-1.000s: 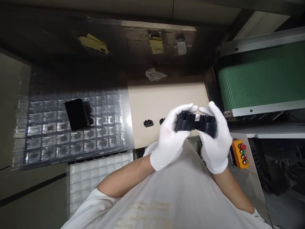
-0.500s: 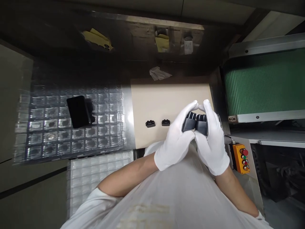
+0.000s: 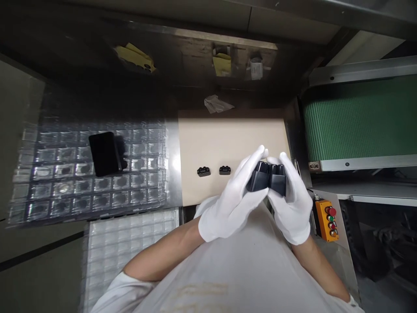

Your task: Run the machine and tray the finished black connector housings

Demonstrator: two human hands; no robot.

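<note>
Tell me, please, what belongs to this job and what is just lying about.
Likely the job:
black parts in left hand and right hand
two small black pieces on the mat

Seemingly lying about:
crumpled white sheet
dark slab on clear tray

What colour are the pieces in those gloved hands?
The pieces are black, in the head view.

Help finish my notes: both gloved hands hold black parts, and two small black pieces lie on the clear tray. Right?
Not the tray: in the head view, the small pieces lie on the beige surface. Both gloved hands hold black parts.
</note>
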